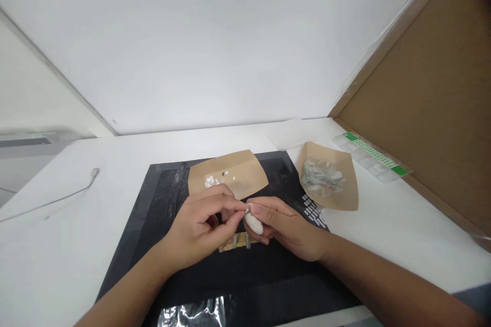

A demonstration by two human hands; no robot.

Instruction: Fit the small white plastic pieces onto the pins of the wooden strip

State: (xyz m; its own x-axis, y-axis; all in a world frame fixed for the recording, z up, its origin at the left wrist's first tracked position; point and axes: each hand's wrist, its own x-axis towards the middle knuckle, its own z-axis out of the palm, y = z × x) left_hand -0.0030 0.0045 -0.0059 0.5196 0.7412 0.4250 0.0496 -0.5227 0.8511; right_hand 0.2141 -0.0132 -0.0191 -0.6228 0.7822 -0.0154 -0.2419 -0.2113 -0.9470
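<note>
A white, oval, ridged piece [253,224] sits in my right hand [293,227], whose fingers are closed around it. My left hand [199,222] is pinched at the top end of that piece, its thumb and index fingertips meeting the right thumb. Something small and greyish shows between the fingertips, too small to name. Below both hands, a yellowish strip [241,241] bearing several small grey pieces lies on the black mat [245,276], partly hidden by the fingers.
A brown paper sheet [251,171] behind my hands carries small white bits [211,181]. To the right, another brown sheet [351,194] holds a pile of translucent pieces [322,176]. Short white strips [312,209] line the mat. Further right are a green-labelled plastic sleeve [376,156] and cardboard [429,112].
</note>
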